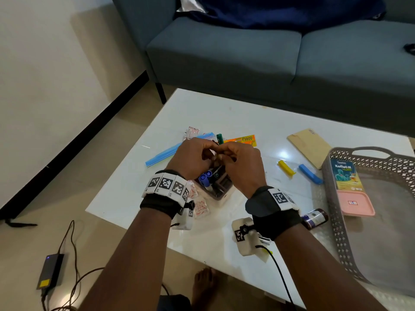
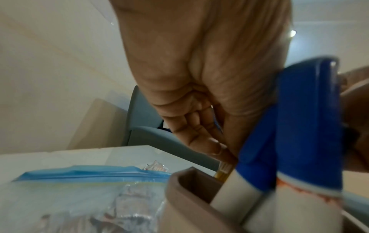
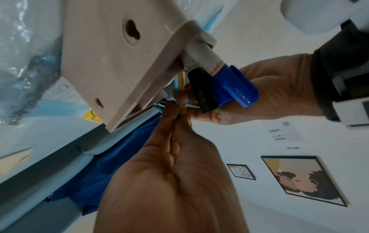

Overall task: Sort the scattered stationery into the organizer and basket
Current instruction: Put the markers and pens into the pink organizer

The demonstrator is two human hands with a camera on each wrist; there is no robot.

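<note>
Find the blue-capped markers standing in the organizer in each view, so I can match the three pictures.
Head: blue-capped markers at centre, just below the two hands, in the organizer.
Left wrist: at right, caps large and close, rising from the organizer's rim.
Right wrist: upper centre, poking out of the organizer, beside a black cap.
Shared landmark: the beige organizer itself.
</note>
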